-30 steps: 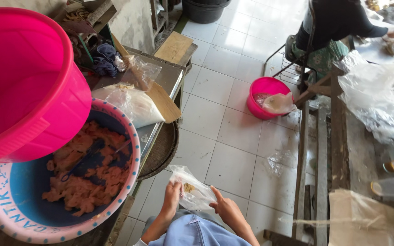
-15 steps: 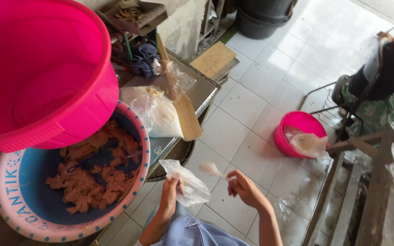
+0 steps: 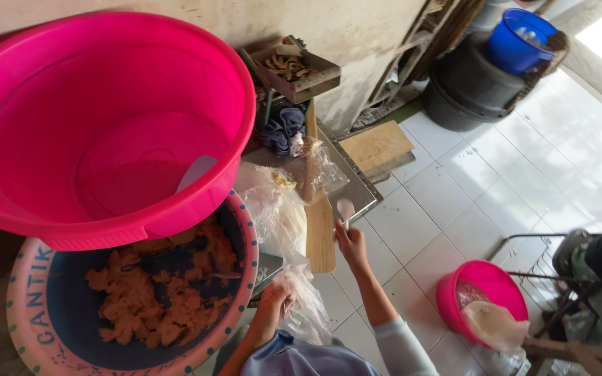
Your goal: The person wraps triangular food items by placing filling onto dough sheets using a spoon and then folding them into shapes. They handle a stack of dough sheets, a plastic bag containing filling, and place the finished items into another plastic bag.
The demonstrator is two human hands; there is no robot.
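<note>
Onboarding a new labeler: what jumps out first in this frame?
The big pink tub fills the upper left, its rim overlapping a blue basin of orange-brown crumbs below it. At bottom centre, the left hand grips a clear bag while the right hand holds a pale spoon up. A small pink bowl sits on the white tiles at lower right.

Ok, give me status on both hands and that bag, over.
Left hand grips clear bag. Right hand holds spoon up. Dough basin beside left hand, nothing blocking.
</note>
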